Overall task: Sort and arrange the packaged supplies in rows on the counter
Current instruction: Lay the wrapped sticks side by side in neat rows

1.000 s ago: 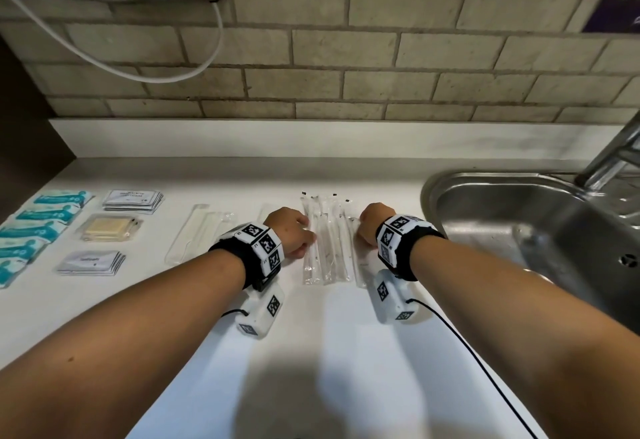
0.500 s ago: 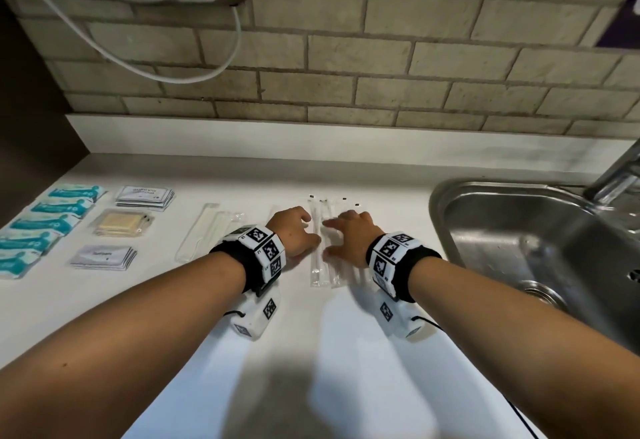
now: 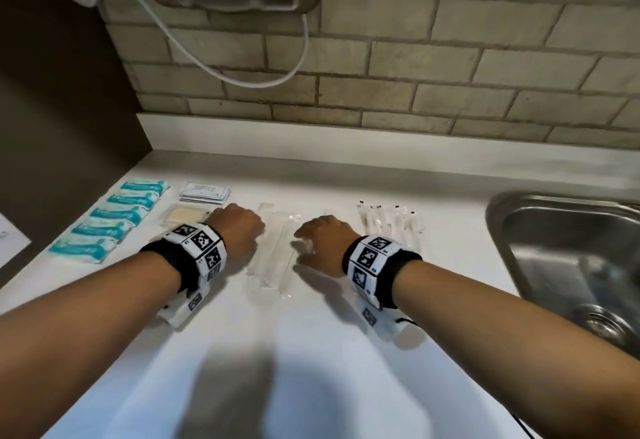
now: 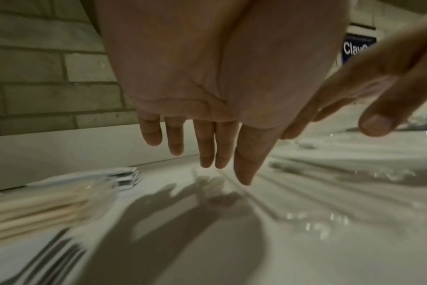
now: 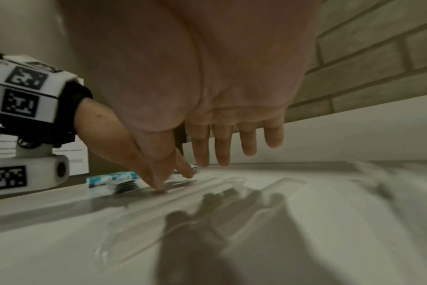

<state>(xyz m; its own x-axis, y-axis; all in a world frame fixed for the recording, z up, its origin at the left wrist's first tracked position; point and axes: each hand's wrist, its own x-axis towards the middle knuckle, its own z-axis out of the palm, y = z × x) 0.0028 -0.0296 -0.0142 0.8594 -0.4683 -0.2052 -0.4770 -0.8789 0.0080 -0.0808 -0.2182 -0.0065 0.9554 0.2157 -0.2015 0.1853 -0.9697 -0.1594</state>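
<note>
Several long clear packets point(image 3: 273, 258) lie side by side on the white counter point(image 3: 311, 352), between my two hands. My left hand point(image 3: 242, 227) hovers at their left edge, its fingers point(image 4: 207, 150) straight and holding nothing. On the right edge is my right hand point(image 3: 322, 241), fingers straight, its thumb point(image 5: 159, 181) touching a clear packet point(image 5: 183, 208). A second group of clear tube packets with black tips point(image 3: 388, 220) lies in a row further right, untouched.
Teal packets point(image 3: 104, 220) form a column at the far left. Beside them are a stack of white sachets point(image 3: 204, 193) and a beige pad packet point(image 3: 180, 213). A steel sink point(image 3: 571, 265) borders the counter on the right, and a brick wall point(image 3: 415, 75) stands behind.
Both hands have moved left, from the black-tipped tube packets to the long clear packets. Their curled fingers have straightened.
</note>
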